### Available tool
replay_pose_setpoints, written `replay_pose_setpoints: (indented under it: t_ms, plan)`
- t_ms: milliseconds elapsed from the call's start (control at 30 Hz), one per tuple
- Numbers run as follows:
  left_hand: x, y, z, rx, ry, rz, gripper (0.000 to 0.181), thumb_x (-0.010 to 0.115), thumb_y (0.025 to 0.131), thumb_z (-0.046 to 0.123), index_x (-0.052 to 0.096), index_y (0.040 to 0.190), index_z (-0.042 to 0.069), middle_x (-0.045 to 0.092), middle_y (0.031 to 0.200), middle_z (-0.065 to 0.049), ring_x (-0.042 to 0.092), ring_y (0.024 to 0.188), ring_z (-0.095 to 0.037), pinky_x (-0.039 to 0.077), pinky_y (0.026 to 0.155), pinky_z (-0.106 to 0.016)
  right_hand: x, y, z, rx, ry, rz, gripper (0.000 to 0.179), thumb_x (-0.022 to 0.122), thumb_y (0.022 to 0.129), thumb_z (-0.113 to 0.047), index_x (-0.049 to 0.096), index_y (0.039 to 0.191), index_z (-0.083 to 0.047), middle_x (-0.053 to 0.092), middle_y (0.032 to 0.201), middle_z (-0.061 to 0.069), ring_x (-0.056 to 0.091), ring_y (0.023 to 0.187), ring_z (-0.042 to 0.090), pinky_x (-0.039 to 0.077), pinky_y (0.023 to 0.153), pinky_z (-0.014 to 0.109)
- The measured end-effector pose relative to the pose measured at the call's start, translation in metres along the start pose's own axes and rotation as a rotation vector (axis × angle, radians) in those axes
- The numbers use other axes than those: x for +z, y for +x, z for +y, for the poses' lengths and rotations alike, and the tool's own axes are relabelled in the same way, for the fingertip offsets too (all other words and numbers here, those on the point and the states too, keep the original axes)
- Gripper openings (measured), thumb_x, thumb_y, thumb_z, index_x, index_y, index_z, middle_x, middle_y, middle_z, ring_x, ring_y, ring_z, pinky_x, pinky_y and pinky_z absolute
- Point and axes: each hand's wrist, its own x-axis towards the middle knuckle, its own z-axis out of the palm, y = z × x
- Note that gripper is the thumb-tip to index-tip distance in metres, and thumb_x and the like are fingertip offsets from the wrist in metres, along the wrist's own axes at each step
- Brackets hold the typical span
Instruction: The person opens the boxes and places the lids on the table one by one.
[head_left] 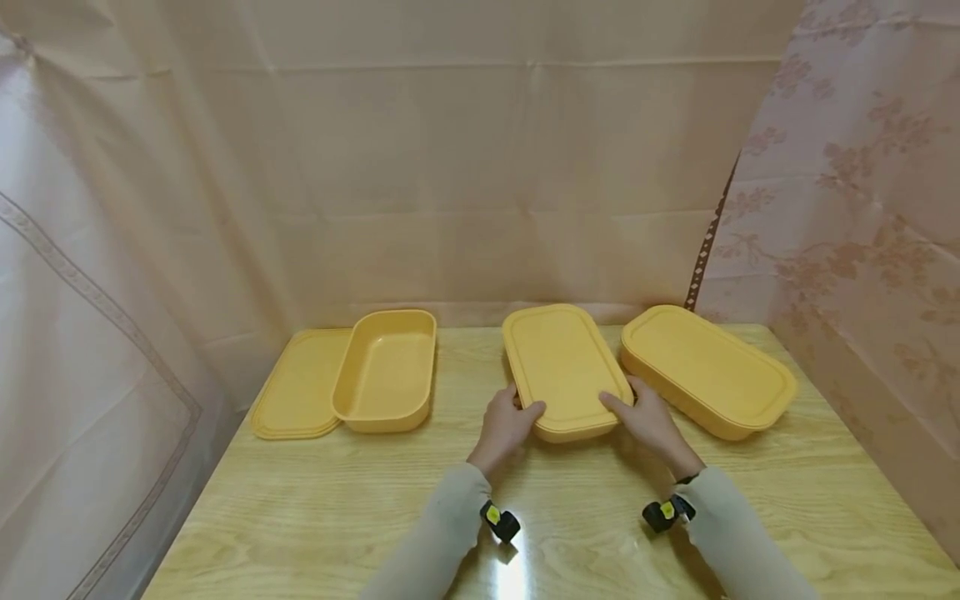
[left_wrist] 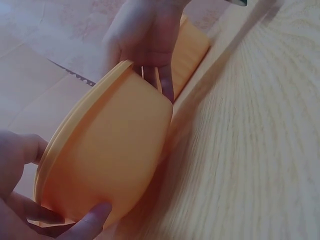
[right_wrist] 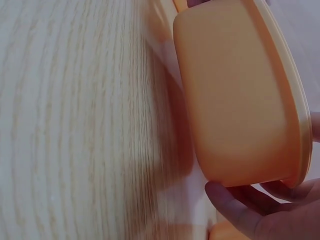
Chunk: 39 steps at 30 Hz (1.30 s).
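Note:
A yellow rectangular food container with its lid on is held between both hands near the middle of the table. The left hand grips its near left corner, thumb over the lid's edge. At the near right corner the right hand grips it the same way. In the left wrist view, fingers of the left hand lie along the rim and side wall of the container. The right wrist view has the container tilted, with a shadowed gap between its base and the table, and right-hand fingertips at its lower corner.
On the right sits a second lidded yellow container, close beside the right hand. To the left, an uncovered yellow container overlaps a loose yellow lid on the wooden table. Curtains hang behind and at both sides.

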Motion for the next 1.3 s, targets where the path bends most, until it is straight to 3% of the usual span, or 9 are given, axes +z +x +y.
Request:
replay_pose_setpoints:
  t_ms: [500, 800, 1300]
  plan:
    - [-0.008, 0.008, -0.002, 0.000, -0.086, -0.038, 0.052, 0.063, 0.091, 0.023, 0.051, 0.137, 0.002, 0.066, 0.118, -0.016, 0.065, 0.099, -0.020, 0.056, 0.086, -0.033, 0.002, -0.005, -0.003, -0.037, 0.067, -0.013, 0.073, 0.060, 0.095, -0.042, 0.034, 0.148, 0.002, 0.052, 0.138, 0.026, 0.055, 0.122, 0.035, 0.048, 0.099, 0.044]
    - [-0.011, 0.014, -0.002, 0.000, -0.123, -0.049, 0.051, 0.062, 0.091, 0.022, 0.051, 0.136, 0.002, 0.065, 0.120, -0.017, 0.065, 0.102, -0.022, 0.055, 0.086, -0.033, -0.001, -0.006, -0.007, -0.032, 0.065, -0.035, 0.079, 0.064, 0.092, -0.046, 0.032, 0.151, -0.004, 0.056, 0.130, 0.022, 0.059, 0.112, 0.031, 0.049, 0.086, 0.030]
    - [-0.005, 0.023, -0.005, -0.025, -0.114, -0.103, 0.048, 0.061, 0.093, 0.024, 0.052, 0.136, 0.005, 0.062, 0.127, -0.018, 0.065, 0.105, -0.023, 0.055, 0.090, -0.036, -0.002, -0.004, 0.008, -0.037, 0.089, -0.064, 0.079, 0.066, 0.090, -0.045, 0.034, 0.150, -0.004, 0.056, 0.134, 0.020, 0.059, 0.117, 0.033, 0.051, 0.093, 0.038]
